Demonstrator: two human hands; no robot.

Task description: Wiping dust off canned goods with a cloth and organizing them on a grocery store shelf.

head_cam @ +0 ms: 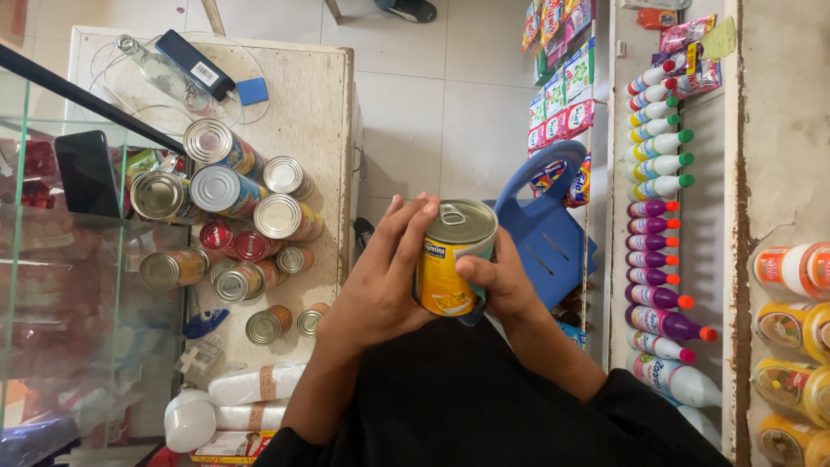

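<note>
Above the bare tiled floor [432,112], both hands clasp a yellow pull-tab can [453,259].
Left hand [380,281] fingers wrap it; right hand [501,281] thumb presses its label, well apart from the counter edge [346,173].

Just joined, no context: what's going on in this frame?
A person holds a yellow-labelled can upright in both hands, left hand wrapped around its side and right hand gripping the other side. More cans lie on the counter to the left. A blue plastic chair sits below, with bottles shelved at right.
</note>
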